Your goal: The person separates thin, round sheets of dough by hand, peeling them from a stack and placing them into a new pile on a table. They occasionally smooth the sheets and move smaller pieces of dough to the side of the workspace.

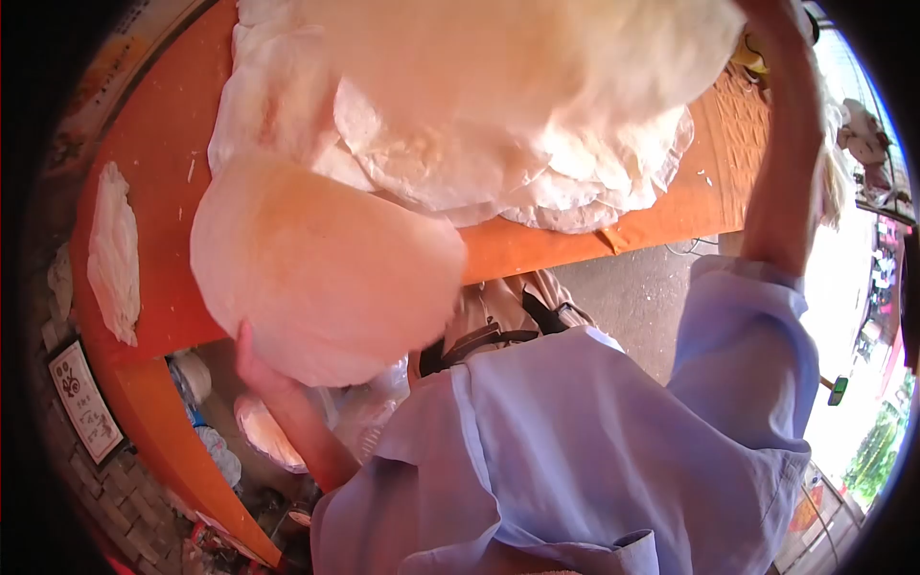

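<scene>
Orange table [537, 244] surface fills the upper half of the view, with grey pavement and brick ground seen beyond its edges. The left hand [257, 369] is seen at the lower left, its fingers spread flat under a round thin sheet [326, 273], which is held up from beneath and tilted toward the camera. Most of the hand is hidden behind the sheet, so only the wrist side is shown. The right arm is raised at the right of the frame, and its hand is cut off at the top edge; whether it is open or gripping cannot be told. A large pale sheet [537, 48] is seen hanging across the top, close to where that hand would be. The held round sheet lies directly above the left hand and well apart from the right arm, so the left is the nearer. Behind it, a stack of thin white sheets [479, 163] is spread on the table, and a smaller white pile [113, 251] lies near the table's left edge.
</scene>
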Motion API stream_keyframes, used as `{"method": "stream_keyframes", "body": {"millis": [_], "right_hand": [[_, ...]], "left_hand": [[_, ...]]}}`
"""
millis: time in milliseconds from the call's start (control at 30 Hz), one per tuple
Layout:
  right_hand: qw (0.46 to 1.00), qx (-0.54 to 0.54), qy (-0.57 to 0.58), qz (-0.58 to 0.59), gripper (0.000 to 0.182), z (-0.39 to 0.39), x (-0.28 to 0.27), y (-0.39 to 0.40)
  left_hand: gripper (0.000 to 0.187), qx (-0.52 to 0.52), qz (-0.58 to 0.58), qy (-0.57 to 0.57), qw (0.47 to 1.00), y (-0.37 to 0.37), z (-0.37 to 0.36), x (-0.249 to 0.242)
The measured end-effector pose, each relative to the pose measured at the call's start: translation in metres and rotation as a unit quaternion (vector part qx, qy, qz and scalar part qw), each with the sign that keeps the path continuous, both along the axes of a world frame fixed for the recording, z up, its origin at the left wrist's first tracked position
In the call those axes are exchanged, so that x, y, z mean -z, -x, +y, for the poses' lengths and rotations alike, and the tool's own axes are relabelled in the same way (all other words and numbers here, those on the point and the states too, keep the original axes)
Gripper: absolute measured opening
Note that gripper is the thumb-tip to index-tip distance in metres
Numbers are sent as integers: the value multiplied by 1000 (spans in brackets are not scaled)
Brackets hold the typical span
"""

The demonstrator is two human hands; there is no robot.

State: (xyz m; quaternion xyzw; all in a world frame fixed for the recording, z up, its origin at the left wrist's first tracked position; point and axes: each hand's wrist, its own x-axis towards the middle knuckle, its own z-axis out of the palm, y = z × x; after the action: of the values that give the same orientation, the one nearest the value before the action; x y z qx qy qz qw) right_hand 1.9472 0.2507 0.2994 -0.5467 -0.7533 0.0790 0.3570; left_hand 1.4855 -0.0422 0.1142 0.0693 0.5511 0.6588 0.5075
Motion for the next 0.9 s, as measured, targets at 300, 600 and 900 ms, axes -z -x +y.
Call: {"method": "stream_keyframes", "body": {"millis": [300,600,900], "right_hand": [[943,64,-107,-308,14,10,56,-25],[958,-9,184,-220,53,-66,266,-31],[969,32,241,-32,34,-138,238,-15]], "left_hand": [[47,-28,180,59,981,-16,72,-83],[47,170,57,-288,941,-128,220,-169],[33,408,1,-68,910,-128,228,12]]}}
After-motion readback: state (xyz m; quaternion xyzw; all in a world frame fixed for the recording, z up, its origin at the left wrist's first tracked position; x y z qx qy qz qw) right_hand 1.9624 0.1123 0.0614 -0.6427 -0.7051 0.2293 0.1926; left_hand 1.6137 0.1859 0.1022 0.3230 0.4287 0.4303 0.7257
